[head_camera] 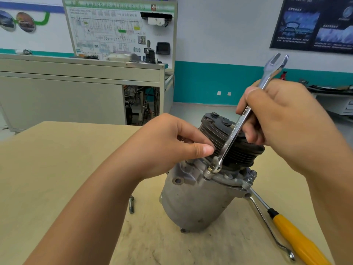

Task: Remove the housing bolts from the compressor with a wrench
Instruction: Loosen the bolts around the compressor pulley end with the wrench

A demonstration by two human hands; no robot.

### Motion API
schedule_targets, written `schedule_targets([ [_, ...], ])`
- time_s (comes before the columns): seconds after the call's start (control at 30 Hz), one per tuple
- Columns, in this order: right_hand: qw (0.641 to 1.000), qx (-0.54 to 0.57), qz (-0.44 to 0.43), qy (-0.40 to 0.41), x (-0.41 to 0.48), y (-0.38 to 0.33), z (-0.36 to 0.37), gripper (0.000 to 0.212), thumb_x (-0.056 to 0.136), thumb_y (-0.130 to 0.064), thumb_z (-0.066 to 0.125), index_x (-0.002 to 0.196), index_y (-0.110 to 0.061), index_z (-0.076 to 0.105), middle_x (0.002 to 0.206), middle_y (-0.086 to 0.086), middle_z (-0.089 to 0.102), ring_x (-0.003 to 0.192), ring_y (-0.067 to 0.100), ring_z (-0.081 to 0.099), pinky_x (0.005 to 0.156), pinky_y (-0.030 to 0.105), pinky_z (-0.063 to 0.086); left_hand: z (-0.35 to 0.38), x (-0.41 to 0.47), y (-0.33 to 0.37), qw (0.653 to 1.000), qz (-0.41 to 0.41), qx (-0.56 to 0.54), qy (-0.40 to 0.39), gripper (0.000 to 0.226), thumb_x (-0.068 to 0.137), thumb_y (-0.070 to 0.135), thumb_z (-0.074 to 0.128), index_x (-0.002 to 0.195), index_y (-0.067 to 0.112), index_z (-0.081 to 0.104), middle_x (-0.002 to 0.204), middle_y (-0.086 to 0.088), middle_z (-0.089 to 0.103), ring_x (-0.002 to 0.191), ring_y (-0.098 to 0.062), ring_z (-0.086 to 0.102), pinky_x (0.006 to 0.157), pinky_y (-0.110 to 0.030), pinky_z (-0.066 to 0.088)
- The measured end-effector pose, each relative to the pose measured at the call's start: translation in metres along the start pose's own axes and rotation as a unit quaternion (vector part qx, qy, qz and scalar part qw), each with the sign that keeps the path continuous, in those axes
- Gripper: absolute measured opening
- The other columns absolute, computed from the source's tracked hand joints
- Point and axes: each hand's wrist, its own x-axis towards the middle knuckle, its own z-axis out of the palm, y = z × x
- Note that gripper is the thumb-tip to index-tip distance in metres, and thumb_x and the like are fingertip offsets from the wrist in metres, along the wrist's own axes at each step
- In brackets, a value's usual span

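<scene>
Loose threaded steel bolt [131, 204] on tan wooden table [57, 169], below left hand [164, 148]. That hand grips grey cast-metal compressor [193, 199], thumb against its black ribbed pulley [236, 152]. Up and rightward, right hand [282, 119] pinches silver combination wrench [238, 129]; ring end sits on housing bolt [210, 169], just under left thumb.

Readable for certain: only "HV", printed in the heading of the diagram on the board [118, 29], followed by Chinese characters too blurred to make out. Across the board's green top strip, a line of Chinese lettering, not legible; at its right end, a red emblem, unreadable. On the dark poster [313, 23], white Chinese headings and paragraphs, too small to read. Along the wrench [238, 129] shank, a stamped marking, blurred.
</scene>
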Motion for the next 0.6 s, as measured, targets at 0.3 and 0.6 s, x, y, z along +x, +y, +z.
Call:
schedule_targets([
  [0.3, 0.996, -0.061, -0.047, -0.053, 0.005, -0.01, 0.003, 0.035, 0.099, -0.03, 0.037, 0.069, -0.021, 0.055, 0.044, -0.001, 0.053, 0.041, 0.007, 0.043, 0.051, 0.03, 0.038, 0.002, 0.001, 0.0, 0.999, 0.005, -0.011, -0.032, 0.005, 0.077, 0.036, 0.071, 0.077, 0.041, 0.074, 0.081, 0.0, 0.072, 0.08, -0.018, 0.066, 0.075, -0.031, 0.051],
  [0.6, 0.978, 0.076, -0.04, -0.191, 0.014, -0.015, -0.009, 0.035, 0.084, -0.041, 0.045, 0.077, -0.014, 0.065, 0.043, -0.003, 0.044, 0.042, 0.009, 0.035, 0.04, 0.016, 0.031, 0.005, 0.002, 0.002, 0.998, 0.036, -0.055, -0.005, 0.025, 0.059, 0.053, 0.064, 0.076, 0.037, 0.073, 0.057, 0.004, 0.054, 0.056, -0.004, 0.046, 0.056, -0.02, 0.039],
])
